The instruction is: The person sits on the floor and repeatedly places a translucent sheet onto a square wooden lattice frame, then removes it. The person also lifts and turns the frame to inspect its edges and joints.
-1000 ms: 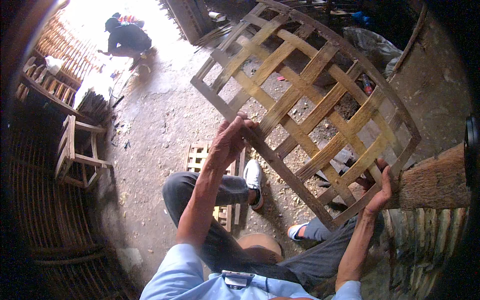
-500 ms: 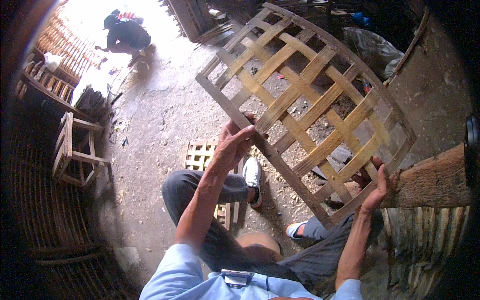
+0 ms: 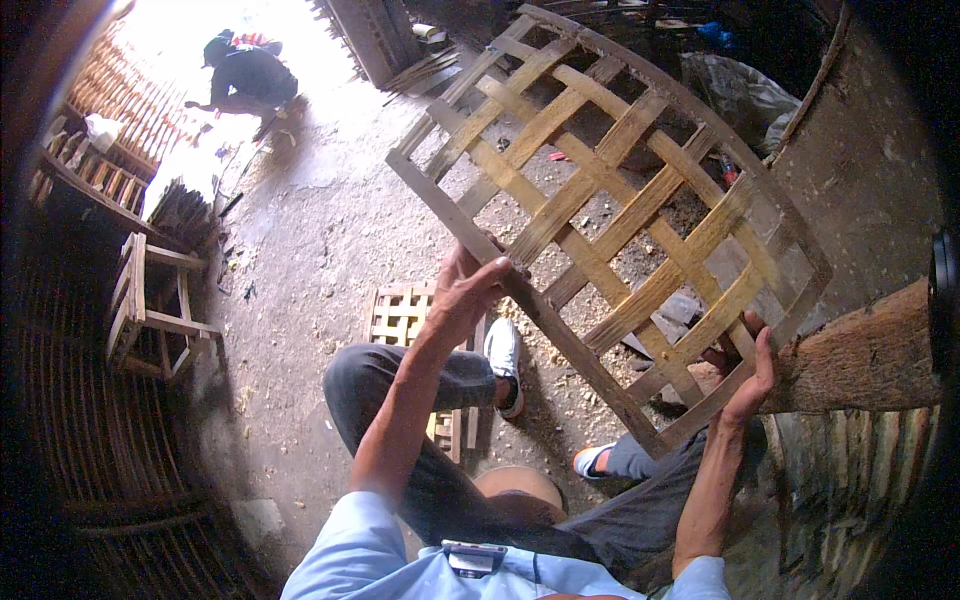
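I hold a large woven bamboo lattice panel [image 3: 610, 210] up in front of me, tilted, with open square gaps between its strips. My left hand [image 3: 468, 290] grips its lower-left frame edge. My right hand [image 3: 752, 372] clasps the lower-right edge near the corner. I am seated, knees bent, with my white shoes [image 3: 503, 360] on the dirt floor below the panel.
A small wooden lattice piece [image 3: 400, 320] lies on the floor by my left foot. A wooden stool frame [image 3: 155, 315] stands at left beside stacked woven panels [image 3: 80, 470]. A log [image 3: 860, 355] sits at right. Another person [image 3: 245, 75] crouches at the far doorway.
The panel has swung rightward and upward while turning, its lower corner sliding toward my right knee. Both hands kept their grip on its edges.
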The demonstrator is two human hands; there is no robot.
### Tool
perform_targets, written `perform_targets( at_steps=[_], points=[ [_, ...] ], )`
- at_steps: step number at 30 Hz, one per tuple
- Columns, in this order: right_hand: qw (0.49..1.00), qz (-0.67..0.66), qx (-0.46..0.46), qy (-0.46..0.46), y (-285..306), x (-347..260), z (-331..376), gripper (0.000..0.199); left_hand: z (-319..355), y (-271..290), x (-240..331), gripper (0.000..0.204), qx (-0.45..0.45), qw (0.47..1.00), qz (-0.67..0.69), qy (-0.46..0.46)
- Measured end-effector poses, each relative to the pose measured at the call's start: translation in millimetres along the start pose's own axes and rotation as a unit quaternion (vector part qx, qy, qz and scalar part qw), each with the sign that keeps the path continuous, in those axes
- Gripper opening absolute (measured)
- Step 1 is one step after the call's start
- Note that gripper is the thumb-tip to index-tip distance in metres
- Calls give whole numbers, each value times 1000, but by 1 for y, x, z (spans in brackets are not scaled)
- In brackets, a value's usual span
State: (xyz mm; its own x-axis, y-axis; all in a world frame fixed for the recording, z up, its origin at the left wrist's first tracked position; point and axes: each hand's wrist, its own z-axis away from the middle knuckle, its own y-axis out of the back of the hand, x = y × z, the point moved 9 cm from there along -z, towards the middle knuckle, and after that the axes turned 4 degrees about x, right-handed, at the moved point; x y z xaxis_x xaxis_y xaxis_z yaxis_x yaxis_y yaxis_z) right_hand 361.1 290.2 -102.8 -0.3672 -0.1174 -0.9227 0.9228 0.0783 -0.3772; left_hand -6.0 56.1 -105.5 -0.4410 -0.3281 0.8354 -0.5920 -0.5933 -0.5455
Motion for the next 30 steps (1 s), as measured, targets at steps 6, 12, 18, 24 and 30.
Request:
perform_targets(
  at_steps=[6,12,18,24,30],
  points=[
    [990,95,13,106,24,-4,0,47,-2,1,-26,22,69,994,-67,53],
    [998,37,-22,42,4,-2,1,46,-10,8,0,42,33,998,-27,-54],
    [999,4,3,-32,-17,-12,10,45,-7,-2,6,53,-95,978,185,9],
    [999,-21,-8,-45,-12,-2,5,46,-7,16,-3,49,-79,973,218,-2],
    [1000,-3,20,-22,-7,-7,9,47,-3,-8,-19,32,-97,984,141,38]
  ],
)
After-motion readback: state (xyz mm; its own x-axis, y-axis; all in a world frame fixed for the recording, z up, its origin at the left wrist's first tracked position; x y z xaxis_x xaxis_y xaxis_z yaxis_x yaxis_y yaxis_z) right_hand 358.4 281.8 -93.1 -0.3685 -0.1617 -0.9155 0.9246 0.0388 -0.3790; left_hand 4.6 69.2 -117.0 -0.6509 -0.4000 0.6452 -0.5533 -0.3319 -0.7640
